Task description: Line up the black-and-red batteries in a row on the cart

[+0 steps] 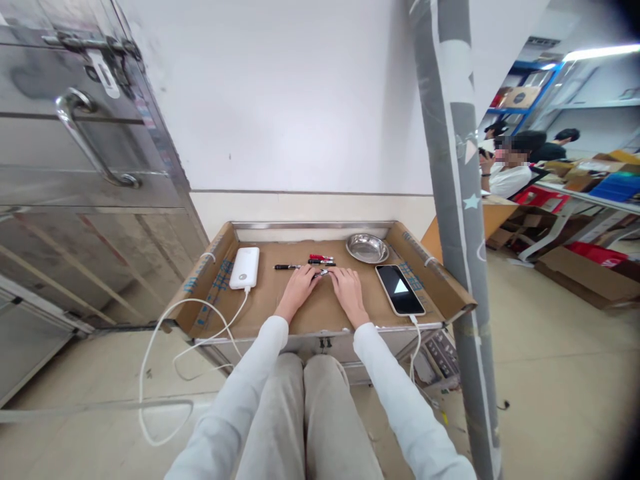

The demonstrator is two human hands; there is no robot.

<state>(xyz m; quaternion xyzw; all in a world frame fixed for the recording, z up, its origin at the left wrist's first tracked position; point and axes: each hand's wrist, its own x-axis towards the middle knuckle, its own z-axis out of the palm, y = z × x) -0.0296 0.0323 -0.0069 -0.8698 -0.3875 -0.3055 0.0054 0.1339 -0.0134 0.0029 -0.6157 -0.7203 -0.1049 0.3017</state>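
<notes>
The wall [300,100] rises behind the tray. To the tray's left stands a metal door [30,160] with a bolt and handle; to its right, a pole [453,153] in grey wrap with star and triangle shapes. The tray [325,313] is lined with brown cardboard, and blue characters are printed along both its sides — too blurred to read. Well beyond it on the right, a co-worker [507,180] in white sits near a shelved carton [521,97] bearing a dark round mark, not legible.

Over the tray's middle, the left hand [299,288] and right hand [349,288] are palm down, fingers partly curled, fingertips meeting at a small dark-and-white pen [323,273]; how tightly either one grips it cannot be told. On the tray's right lies the phone [400,291], a white triangle on its dark screen and a cable plugged in. The steel bowl [367,248] sits at the tray's back right. The white power bank [245,268] lies on the tray's left, cabled too, with a round grey mark — no readable brand. Towards the tray's back middle lie a black pen [285,267], a red pen [321,257] and, just beside the red, another black one; their print is too small to read.
</notes>
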